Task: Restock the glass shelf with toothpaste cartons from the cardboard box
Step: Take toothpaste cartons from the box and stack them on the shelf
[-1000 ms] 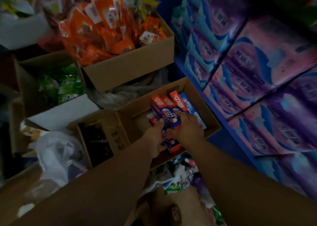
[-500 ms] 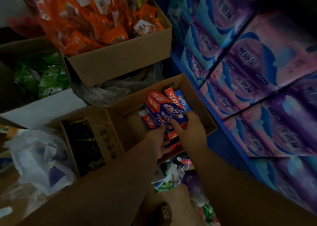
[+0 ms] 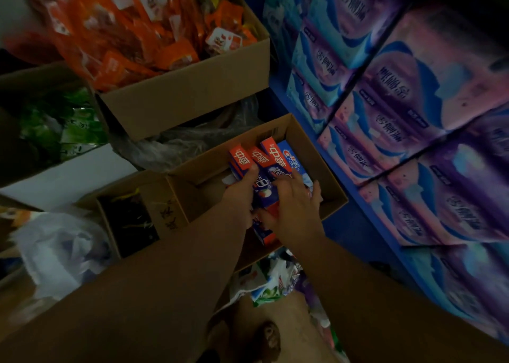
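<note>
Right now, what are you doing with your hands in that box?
A person is gathering toothpaste cartons from an open cardboard box. The left hand grips the red-and-blue cartons from their left side, thumb on top. The right hand rests spread-fingered over them, also touching a blue carton. The cartons are not yet out of the box, and no glass shelf is in view. A box of orange packets sits behind, with tissue packs stacked at the right.

Both bare forearms are stretched forward and down, side by side, the left hand being curled round the cartons with its thumb laid on top, while the right hand is laid over them with fingers spread, nearly straight.
</note>
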`<state>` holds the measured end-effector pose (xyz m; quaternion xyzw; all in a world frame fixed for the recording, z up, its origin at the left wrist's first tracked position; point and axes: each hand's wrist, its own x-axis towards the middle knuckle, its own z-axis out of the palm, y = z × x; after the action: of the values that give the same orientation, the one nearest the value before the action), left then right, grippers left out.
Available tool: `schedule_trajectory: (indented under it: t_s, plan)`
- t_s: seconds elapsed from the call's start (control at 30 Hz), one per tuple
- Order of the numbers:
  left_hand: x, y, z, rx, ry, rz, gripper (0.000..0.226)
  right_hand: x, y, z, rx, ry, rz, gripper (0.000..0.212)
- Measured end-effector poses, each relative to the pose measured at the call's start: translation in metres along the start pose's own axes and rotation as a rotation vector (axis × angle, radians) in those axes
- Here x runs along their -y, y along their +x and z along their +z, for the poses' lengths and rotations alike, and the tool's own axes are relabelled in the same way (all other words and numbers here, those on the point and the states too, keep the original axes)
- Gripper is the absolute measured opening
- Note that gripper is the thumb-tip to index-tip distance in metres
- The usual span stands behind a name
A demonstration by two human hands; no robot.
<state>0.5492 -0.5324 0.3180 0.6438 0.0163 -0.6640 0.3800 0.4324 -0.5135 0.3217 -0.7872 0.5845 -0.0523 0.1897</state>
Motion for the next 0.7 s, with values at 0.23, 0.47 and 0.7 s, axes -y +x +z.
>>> schedule_trajectory:
  t_s: [0.23, 0.47, 0.7]
  plan:
    - [-0.01, -0.001, 0.005, 0.001, 0.089, -0.052, 0.052, -0.024, 0.017, -0.002, -0.127, 0.544, 0.404, 0.041]
    - [-0.002, 0.005, 0.008, 0.023, 0.025, -0.06, 0.047, -0.018, 0.04, -0.006, 0.236, 0.62, 0.66, 0.048]
    - [0.004, -0.002, 0.016, -0.015, -0.085, -0.054, 0.047, -0.014, 0.032, -0.022, 0.292, 0.8, 0.618, 0.011]
